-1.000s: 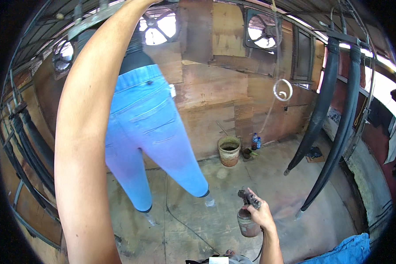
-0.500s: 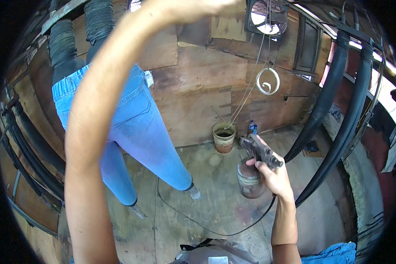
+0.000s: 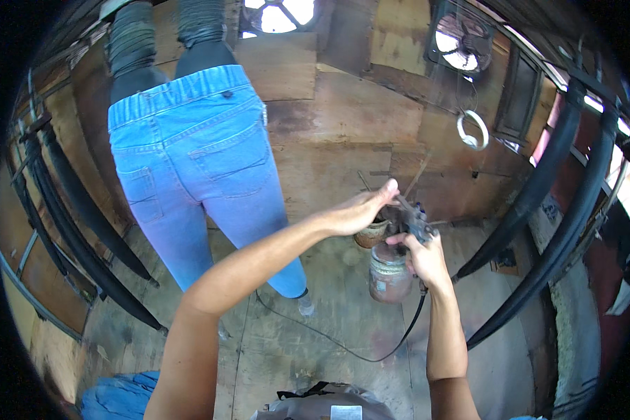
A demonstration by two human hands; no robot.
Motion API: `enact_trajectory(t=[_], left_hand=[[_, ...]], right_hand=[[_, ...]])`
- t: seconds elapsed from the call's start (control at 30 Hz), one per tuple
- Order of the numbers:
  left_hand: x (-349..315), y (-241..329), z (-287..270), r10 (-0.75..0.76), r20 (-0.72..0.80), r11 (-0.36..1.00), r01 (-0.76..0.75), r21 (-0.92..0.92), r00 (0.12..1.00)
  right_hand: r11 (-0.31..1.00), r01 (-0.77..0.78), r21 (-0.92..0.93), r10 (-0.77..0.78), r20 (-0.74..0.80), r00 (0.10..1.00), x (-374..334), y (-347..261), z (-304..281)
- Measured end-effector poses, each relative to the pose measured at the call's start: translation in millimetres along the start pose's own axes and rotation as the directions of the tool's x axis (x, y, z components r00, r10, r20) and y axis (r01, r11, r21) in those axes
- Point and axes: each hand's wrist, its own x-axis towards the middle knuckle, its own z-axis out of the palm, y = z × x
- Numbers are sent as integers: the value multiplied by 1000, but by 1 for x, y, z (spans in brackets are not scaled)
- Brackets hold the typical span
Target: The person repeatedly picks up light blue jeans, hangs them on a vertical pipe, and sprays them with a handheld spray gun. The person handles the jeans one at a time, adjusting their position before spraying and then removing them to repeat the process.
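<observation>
My right hand (image 3: pixel 428 260) is wrapped around a spray gun (image 3: pixel 417 224), with a stained cup (image 3: pixel 388 280) hanging beneath it. Stretched out beside the gun's front end, my left hand (image 3: pixel 362 211) has its fingers extended and holds nothing I can see. Whether it touches the gun, I cannot tell. Blue jeans (image 3: pixel 199 157) with purplish thighs stand to the left, fitted on a black leg-shaped form (image 3: pixel 206 59). A black hose (image 3: pixel 346 350) runs from the gun across the floor.
Behind the gun is a stained bucket (image 3: pixel 371 236), partly hidden. A white ring (image 3: pixel 473 131) hangs below a wall fan (image 3: pixel 462 42). Black padded tubes (image 3: pixel 532 196) slope down at the right, more tubes (image 3: pixel 84 210) at the left. Blue cloth (image 3: pixel 119 397) lies lower left.
My left arm has swung down from across the jeans, bringing the left hand to the spray gun's front. The view has shifted, and the jeans show fully. My right hand still grips the gun.
</observation>
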Motion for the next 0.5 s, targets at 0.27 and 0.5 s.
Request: enact_trajectory(t=[0.27, 0.5], left_hand=[[-62, -81, 24, 386, -243, 807, -198, 556, 890], [-302, -338, 137, -337, -392, 913, 399, 86, 856]], right_hand=[[993, 104, 61, -93, -153, 984, 3, 52, -20], [961, 272, -45, -272, -324, 906, 6, 103, -30]])
